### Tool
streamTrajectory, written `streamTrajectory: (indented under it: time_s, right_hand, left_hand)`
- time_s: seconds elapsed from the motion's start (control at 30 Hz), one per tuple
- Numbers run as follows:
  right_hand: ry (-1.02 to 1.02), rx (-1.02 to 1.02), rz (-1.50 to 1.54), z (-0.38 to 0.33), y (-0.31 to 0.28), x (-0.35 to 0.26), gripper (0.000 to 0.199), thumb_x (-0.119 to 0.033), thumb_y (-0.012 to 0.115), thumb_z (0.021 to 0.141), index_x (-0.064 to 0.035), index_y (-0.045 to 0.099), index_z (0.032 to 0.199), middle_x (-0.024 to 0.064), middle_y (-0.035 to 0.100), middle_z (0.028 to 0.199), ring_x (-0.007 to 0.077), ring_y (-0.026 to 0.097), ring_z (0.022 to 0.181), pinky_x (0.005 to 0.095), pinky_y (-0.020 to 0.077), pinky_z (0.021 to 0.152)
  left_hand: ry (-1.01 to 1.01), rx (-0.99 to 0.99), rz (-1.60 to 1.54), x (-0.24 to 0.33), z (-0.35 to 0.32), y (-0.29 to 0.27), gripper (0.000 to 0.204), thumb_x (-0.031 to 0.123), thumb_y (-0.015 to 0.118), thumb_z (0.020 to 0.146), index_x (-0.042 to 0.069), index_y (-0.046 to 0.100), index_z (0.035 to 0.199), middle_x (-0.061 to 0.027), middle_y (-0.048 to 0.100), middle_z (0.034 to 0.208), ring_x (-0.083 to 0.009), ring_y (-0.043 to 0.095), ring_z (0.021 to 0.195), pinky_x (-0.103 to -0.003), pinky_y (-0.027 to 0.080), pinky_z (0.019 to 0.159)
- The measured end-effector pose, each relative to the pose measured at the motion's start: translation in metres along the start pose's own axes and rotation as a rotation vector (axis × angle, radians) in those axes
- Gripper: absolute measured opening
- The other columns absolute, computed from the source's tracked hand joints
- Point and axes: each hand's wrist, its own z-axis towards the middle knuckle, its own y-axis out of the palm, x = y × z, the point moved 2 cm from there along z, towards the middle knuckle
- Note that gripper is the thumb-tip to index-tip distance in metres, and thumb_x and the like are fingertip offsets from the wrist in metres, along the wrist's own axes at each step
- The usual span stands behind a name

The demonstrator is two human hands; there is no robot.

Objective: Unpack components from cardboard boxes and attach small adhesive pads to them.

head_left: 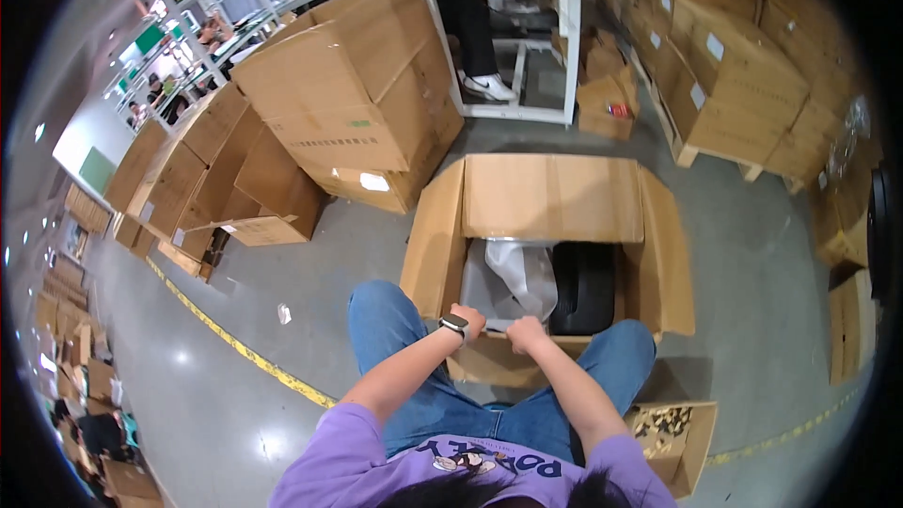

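Note:
In front of my knees stands an open cardboard box [555, 198] with its flaps folded outward. Inside, a whitish translucent plastic bag [527, 277] covers the left part, beside a black, smooth-looking object [580, 287] whose kind I cannot make out. My left hand [468, 320], with a watch on the wrist, is closed at the box's near edge, seemingly on the bag's near edge. Just to its right, my right hand [525, 333] is closed on the same edge, which runs pale between the two fists. The fingertips are hidden.
A small box of dark and tan pieces [663, 428] sits by my right knee. Tall cartons [348, 85] and open boxes [254, 188] stand left. Stacked cartons on pallets [743, 85] line the right. Ahead, a person sits at a workbench [517, 113]. Yellow tape [235, 343] crosses the floor.

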Motion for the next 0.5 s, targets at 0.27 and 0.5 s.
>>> streamTrajectory:
  time_s: [0.27, 0.5]
  right_hand:
    - [0.034, 0.275, 0.026, 0.019, 0.061, -0.009, 0.018, -0.021, 0.061, 0.070, -0.0123, 0.068, 0.084, 0.0100, 0.067, 0.087, 0.0277, 0.064, 0.083, 0.0362, 0.0510, 0.069]
    - [-0.006, -0.364, 0.095, 0.037, -0.021, 0.009, 0.035, -0.034, 0.068, 0.065, -0.0144, 0.069, 0.093, 0.0102, 0.067, 0.087, 0.0269, 0.065, 0.079, 0.0381, 0.0513, 0.070]
  left_hand:
    - [0.282, 0.160, -0.195, 0.027, -0.001, -0.073, 0.033, 0.036, 0.062, 0.070, 0.011, 0.067, 0.091, -0.0175, 0.065, 0.085, -0.0329, 0.063, 0.082, -0.042, 0.051, 0.072]
    - [-0.597, 0.633, -0.116, -0.061, 0.068, -0.042, 0.046, 0.017, 0.043, 0.085, 0.001, 0.042, 0.128, -0.0207, 0.032, 0.138, -0.0404, 0.025, 0.129, -0.058, 0.023, 0.100]
